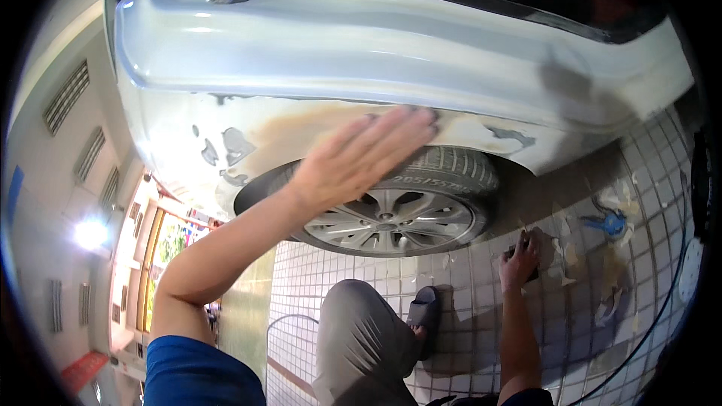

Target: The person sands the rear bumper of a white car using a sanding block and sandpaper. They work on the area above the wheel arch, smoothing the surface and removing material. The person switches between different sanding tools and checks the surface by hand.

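Note:
My left hand (365, 152) lies flat, with fingers stretched out, against the sanded wheel-arch edge of a white car body panel (316, 60). Smooth tan filler (289, 126) shows around it, with bare grey patches (237, 145) to its left and another grey patch (513, 136) on its right. Below the palm is the tyre (470, 171) with its silver spoked wheel (387, 218). Low on the right, near the floor, my right hand (519, 259) is closed around a small dark block-like object (532, 269); its exact kind is mostly hidden by the fingers.
White tiled floor (466, 278) carries a blue object (608, 222) and torn scraps (575, 256) at the right. A dark hose or cable (653, 331) curves along the right side. My slippered foot (426, 316) rests by the wheel. A bright lamp (92, 234) shines at the left.

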Motion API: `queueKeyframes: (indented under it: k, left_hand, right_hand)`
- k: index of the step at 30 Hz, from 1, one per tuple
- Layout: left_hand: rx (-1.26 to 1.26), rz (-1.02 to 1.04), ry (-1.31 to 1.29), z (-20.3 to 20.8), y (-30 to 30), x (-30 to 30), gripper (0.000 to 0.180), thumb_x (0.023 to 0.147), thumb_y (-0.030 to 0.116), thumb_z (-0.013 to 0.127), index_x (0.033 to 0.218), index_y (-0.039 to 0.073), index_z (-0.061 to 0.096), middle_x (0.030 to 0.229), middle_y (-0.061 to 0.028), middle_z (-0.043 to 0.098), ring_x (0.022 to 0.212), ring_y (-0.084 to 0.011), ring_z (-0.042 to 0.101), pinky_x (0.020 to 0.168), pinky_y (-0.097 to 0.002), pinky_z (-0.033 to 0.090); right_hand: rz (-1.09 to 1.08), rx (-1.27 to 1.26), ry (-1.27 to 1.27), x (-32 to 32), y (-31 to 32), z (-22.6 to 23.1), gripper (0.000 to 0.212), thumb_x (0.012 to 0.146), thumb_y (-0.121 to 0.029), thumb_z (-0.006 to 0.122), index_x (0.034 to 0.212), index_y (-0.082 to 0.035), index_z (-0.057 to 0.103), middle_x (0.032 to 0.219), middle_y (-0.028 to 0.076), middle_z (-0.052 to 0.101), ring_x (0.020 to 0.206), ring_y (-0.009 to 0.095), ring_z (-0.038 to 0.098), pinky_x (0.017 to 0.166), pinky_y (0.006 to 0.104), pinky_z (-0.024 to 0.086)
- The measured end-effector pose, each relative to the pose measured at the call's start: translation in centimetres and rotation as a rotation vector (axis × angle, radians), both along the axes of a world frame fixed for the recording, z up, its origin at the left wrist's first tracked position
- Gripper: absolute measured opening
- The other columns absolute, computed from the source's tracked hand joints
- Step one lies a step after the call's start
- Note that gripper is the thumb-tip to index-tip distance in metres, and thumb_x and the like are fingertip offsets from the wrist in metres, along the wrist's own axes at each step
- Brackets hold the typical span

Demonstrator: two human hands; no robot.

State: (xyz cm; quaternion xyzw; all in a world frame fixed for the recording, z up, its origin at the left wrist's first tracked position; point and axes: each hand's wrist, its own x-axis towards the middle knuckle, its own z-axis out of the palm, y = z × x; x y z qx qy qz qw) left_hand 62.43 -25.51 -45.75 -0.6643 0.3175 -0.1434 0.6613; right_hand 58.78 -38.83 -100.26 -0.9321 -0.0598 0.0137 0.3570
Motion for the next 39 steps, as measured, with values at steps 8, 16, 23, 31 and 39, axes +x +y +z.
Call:
queueKeyframes:
  k: [8, 16, 23, 31, 39]
  left_hand:
    - [-0.311, 0.326, 0.052, 11.2, 12.7, -14.0, 0.074, 0.089, 0.049, 0.068, 0.132, -0.008, 0.052, 0.139, -0.0329, 0.054, 0.132, -0.0533, 0.051, 0.112, -0.0641, 0.038]
    - [-0.281, 0.095, 0.052, 10.8, 17.9, -15.9, 0.073, 0.088, 0.044, 0.066, 0.126, -0.015, 0.049, 0.136, -0.0408, 0.051, 0.128, -0.062, 0.049, 0.108, -0.0719, 0.036]
    - [-0.462, 0.024, 0.01, 10.3, 15.7, -14.9, 0.025, 0.089, 0.021, 0.066, 0.107, 0.003, 0.067, 0.119, -0.0183, 0.067, 0.111, -0.0341, 0.066, 0.079, -0.0406, 0.051]
    - [-0.735, 0.033, -0.209, 6.9, 13.0, -11.9, 0.066, 0.099, 0.047, 0.058, 0.145, 0.0, 0.055, 0.15, -0.0258, 0.055, 0.14, -0.0435, 0.052, 0.115, -0.0542, 0.038]
    - [-1.02, -0.134, -0.531, 2.3, 7.3, -6.4, 0.064, 0.099, 0.053, 0.05, 0.143, 0.007, 0.062, 0.157, -0.0114, 0.053, 0.141, -0.0286, 0.054, 0.11, -0.0416, 0.041]
  right_hand:
    - [-0.009, 0.054, -0.019, 1.0, 0.1, 0.5, 0.086, 0.075, -0.02, 0.081, 0.153, -0.008, 0.048, 0.156, 0.023, 0.045, 0.141, 0.044, 0.044, 0.116, 0.0555, 0.036]
    - [0.074, 0.01, -0.281, 0.3, 1.7, -0.7, 0.073, 0.08, -0.017, 0.073, 0.148, -0.003, 0.051, 0.154, 0.026, 0.047, 0.136, 0.047, 0.047, 0.114, 0.0585, 0.038]
    - [0.593, -0.274, -0.145, 2.4, 4.4, -0.6, 0.042, 0.094, -0.024, 0.066, 0.126, 0.003, 0.062, 0.125, 0.024, 0.063, 0.127, 0.039, 0.056, 0.103, 0.0483, 0.049]
    - [1.465, -0.497, -0.07, 10.3, -0.1, 0.2, 0.049, 0.094, -0.034, 0.068, 0.136, -0.01, 0.063, 0.153, 0.018, 0.047, 0.137, 0.04, 0.047, 0.112, 0.0505, 0.045]
    - [1.456, -0.569, 0.08, 15.8, -7.2, 1.7, 0.052, 0.091, -0.025, 0.067, 0.14, -0.01, 0.059, 0.158, 0.016, 0.044, 0.142, 0.041, 0.044, 0.116, 0.0508, 0.042]
